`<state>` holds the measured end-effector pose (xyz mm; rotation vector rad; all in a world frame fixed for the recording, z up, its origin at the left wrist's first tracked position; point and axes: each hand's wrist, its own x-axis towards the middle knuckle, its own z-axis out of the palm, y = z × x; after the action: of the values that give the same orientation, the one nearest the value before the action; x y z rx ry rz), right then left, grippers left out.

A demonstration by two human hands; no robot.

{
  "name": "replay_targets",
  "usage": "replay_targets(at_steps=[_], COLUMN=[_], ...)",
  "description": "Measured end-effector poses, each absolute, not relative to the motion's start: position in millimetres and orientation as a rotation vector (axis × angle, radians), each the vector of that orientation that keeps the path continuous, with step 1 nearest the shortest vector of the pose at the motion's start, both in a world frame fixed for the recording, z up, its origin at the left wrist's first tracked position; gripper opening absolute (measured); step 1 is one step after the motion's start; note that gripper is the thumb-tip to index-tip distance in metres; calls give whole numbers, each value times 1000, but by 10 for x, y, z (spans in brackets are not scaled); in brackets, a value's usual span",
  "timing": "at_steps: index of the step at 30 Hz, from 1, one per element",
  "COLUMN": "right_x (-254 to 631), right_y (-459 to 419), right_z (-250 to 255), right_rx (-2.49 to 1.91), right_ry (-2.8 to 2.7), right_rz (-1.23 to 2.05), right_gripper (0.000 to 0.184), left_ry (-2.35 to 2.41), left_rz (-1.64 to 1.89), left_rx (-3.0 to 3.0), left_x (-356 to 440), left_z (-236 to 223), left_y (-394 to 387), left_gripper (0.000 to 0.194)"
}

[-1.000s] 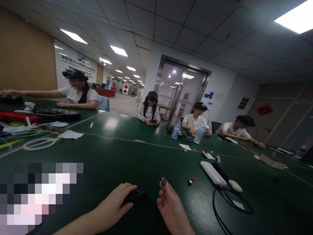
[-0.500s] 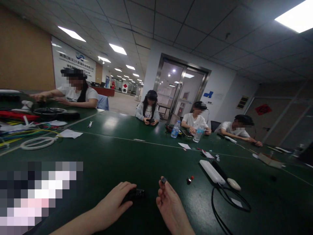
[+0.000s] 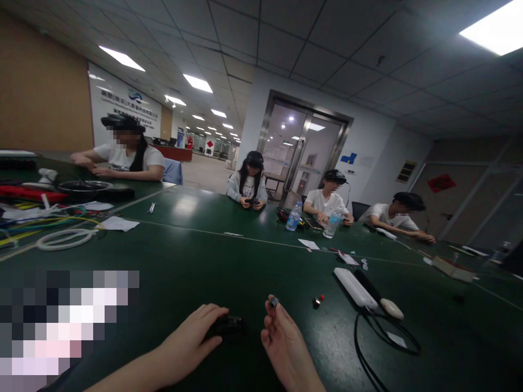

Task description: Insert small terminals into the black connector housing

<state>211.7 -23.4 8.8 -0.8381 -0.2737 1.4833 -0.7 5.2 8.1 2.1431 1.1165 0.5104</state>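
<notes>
Left hand (image 3: 198,332) grasps black device (image 3: 233,324) beneath it; right hand (image 3: 284,338) pinches small dark piece (image 3: 274,301).

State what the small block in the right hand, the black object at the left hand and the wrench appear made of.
Small block: perhaps plastic or metal, smooth-looking with a grey face; too small to settle.
Black object: probably hard plastic, given its dark body and faintly glossy highlights.
Wrench: likely steel, polished, judging by its silvery shine.
</notes>
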Motion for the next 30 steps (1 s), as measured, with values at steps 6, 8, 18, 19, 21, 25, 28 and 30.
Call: replay_targets(at_steps=[6, 8, 18, 19, 21, 25, 28, 30], right_x=[2110, 2111, 2129, 2130, 2129, 2124, 2119, 2119], right_y=[-242, -242, -206, -210, -219, -232, -233, -234], right_z=[83, 81, 38, 39, 45, 60, 69, 73], right_rx=[-855, -858, -843, -838, -836, -831, -835, -839], right_ry=[-291, -291, -282, -284, -285, -284, -274, -269], right_rz=[1487, 1487, 1498, 1498, 1499, 1508, 1509, 1508], right_gripper=[36, 36, 32, 32, 31, 30, 29, 29], left_ry=[1116, 1104, 1100, 1103, 1104, 1081, 1092, 1107], left_rz=[511, 512, 521, 521, 521, 527, 526, 519], left_rx=[2154, 2151, 2149, 2147, 2142, 2153, 2160, 2158], left_x=[-2, -9, -11, -14, -21, -31, -26, -22], left_z=[79, 86, 60, 57, 50, 17, -3, 5], left_y=[50, 52, 57, 57, 59, 72, 82, 82], left_gripper=[41, 41, 41, 41, 42, 42, 42, 42])
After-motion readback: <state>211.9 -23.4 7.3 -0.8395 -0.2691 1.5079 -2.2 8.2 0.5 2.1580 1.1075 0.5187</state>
